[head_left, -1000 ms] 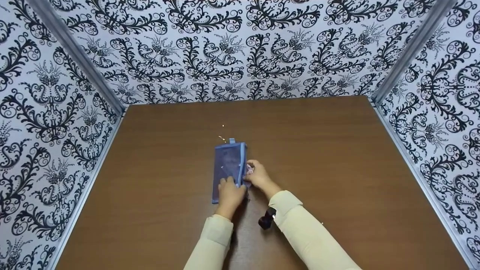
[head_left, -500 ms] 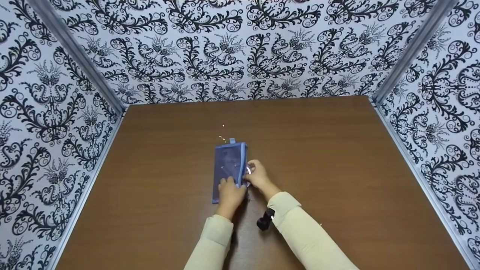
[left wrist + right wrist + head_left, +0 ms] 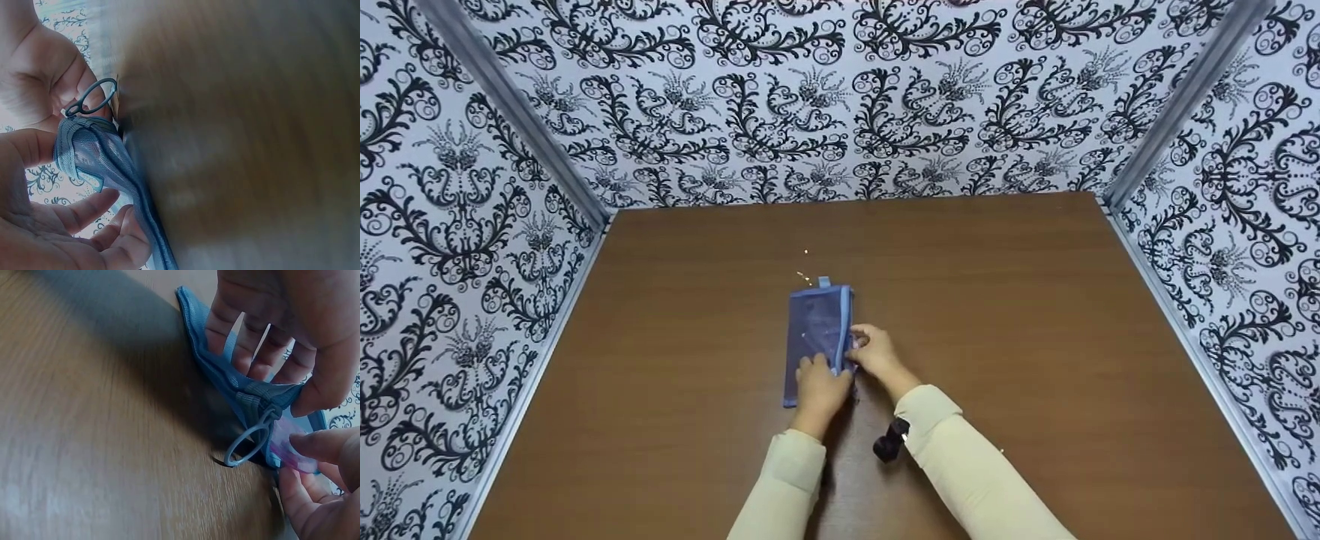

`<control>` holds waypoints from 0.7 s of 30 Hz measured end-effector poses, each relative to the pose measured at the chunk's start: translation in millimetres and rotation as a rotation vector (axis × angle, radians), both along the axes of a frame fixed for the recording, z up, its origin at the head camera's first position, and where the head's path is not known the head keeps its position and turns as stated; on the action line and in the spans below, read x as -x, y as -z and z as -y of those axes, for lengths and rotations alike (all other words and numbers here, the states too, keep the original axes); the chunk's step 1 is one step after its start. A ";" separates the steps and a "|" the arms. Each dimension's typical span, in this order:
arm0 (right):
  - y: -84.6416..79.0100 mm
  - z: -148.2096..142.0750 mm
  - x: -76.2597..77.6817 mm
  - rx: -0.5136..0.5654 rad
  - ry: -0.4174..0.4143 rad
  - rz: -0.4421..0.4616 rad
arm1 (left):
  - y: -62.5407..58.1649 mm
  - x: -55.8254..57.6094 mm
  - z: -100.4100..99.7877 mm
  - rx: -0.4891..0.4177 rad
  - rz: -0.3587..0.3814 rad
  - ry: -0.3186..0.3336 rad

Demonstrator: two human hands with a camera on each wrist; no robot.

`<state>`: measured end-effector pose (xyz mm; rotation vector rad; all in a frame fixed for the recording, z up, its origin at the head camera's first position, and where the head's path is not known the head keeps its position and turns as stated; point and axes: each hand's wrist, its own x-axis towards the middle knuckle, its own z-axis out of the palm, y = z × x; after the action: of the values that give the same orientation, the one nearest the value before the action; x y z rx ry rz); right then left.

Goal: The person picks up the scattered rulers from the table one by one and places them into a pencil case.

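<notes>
A blue mesh zip pouch (image 3: pixel 814 322) lies on the table, its zipped edge facing right. My left hand (image 3: pixel 821 386) holds the pouch near its zip; in the right wrist view the thumb (image 3: pixel 315 396) presses the zip end while the other fingers lie behind the mesh. My right hand (image 3: pixel 879 356) is at the pouch's right edge and pinches a translucent pink-purple piece (image 3: pixel 292 447) of unclear kind. Part of this piece sits inside the pouch mouth. A ring-shaped zip pull (image 3: pixel 247 444) hangs at the near end of the zip.
Gold-coloured specks (image 3: pixel 805 278) lie just beyond the pouch on the brown wooden table (image 3: pixel 997 300). Patterned white-and-black panels (image 3: pixel 840 97) wall in the back and both sides. A black device (image 3: pixel 891 442) is fixed at my right wrist.
The pink piece between my right fingers shows less outside the pouch than a second ago. My right fingers have shifted slightly; the left hand and pouch stay put.
</notes>
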<state>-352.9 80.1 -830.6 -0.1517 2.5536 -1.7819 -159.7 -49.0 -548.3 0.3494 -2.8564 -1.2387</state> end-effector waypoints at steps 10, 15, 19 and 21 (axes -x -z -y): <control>-12.8 0.6 -6.4 -0.046 -0.015 0.070 | -2.2 0.1 0.4 -0.012 0.039 0.006; 0.0 0.6 -0.6 -0.068 -0.015 0.051 | -2.2 -0.4 0.0 -0.009 0.027 0.003; 16.5 1.8 7.9 -0.052 -0.006 0.026 | -2.0 -0.3 0.2 -0.016 0.030 -0.001; 20.0 3.1 9.8 -0.024 -0.003 0.018 | -1.7 0.0 0.4 -0.019 0.036 -0.002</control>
<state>-362.7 77.0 -850.6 -0.1386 2.5602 -1.7421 -159.7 -49.4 -546.7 0.3793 -2.8747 -1.2737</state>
